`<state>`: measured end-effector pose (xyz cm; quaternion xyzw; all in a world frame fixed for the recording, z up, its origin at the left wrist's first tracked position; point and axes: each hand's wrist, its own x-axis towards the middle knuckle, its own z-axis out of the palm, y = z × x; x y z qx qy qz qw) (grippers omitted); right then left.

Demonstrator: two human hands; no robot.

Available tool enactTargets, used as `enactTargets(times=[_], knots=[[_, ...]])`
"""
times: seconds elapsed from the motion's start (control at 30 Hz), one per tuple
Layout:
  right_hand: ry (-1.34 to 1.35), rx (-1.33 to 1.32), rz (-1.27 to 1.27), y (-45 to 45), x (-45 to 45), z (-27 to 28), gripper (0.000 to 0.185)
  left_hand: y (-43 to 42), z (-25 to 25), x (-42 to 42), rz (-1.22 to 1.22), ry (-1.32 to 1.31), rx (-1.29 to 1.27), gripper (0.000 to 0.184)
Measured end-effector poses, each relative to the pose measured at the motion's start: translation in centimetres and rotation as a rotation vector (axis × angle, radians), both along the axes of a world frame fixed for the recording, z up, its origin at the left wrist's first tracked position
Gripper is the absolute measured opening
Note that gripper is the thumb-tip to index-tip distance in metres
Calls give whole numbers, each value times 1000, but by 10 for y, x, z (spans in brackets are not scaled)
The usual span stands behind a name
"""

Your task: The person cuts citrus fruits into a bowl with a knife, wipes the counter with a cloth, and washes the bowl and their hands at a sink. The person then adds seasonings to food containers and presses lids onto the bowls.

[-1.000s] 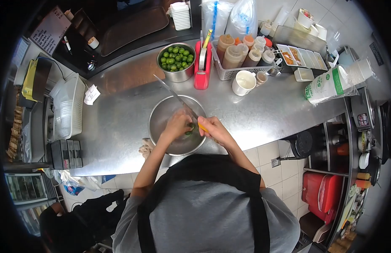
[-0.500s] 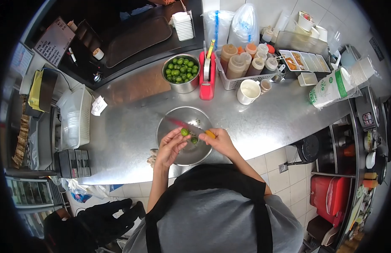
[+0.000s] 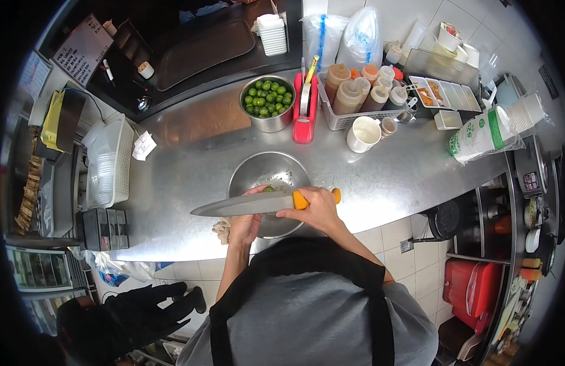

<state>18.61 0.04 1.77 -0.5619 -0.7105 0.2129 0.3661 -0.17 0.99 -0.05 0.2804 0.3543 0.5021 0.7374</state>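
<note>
My right hand (image 3: 319,210) grips a knife by its yellow handle. The wide steel blade (image 3: 243,205) points left, crossing in front of my left hand (image 3: 245,224). Between the left fingertips, just above the blade, a small green lime (image 3: 268,189) shows; the blade hides part of it and most of those fingers. Both hands are over a steel mixing bowl (image 3: 238,173) with small bits on its inner wall. Behind the bowl stands a steel pot (image 3: 271,124) full of whole green limes (image 3: 267,99).
Right of the pot stands a red tape dispenser (image 3: 304,125). Beyond it are a basket of sauce bottles (image 3: 348,94), a white cup (image 3: 363,134) and packaged paper cups (image 3: 483,134). A crumpled cloth (image 3: 221,230) lies by the bowl. At lower left is another person (image 3: 124,323).
The knife has swung from pointing up over the bowl to lying level across my left hand, its flat side showing. Both hands have come slightly nearer my body.
</note>
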Motion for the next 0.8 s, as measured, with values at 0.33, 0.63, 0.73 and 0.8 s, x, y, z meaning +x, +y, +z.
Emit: enactTargets(times=[0.33, 0.63, 0.73, 0.8], knots=[[116, -402, -3, -6, -9, -7, 52, -5, -5, 7, 208, 210, 150, 24], [877, -898, 289, -1, -7, -30, 61, -9, -1, 16, 288, 269, 215, 24], [575, -714, 149, 1, -6, -31, 62, -9, -4, 13, 278, 211, 133, 23], [338, -506, 61, 0, -6, -26, 63, -9, -12, 6, 251, 133, 73, 22]])
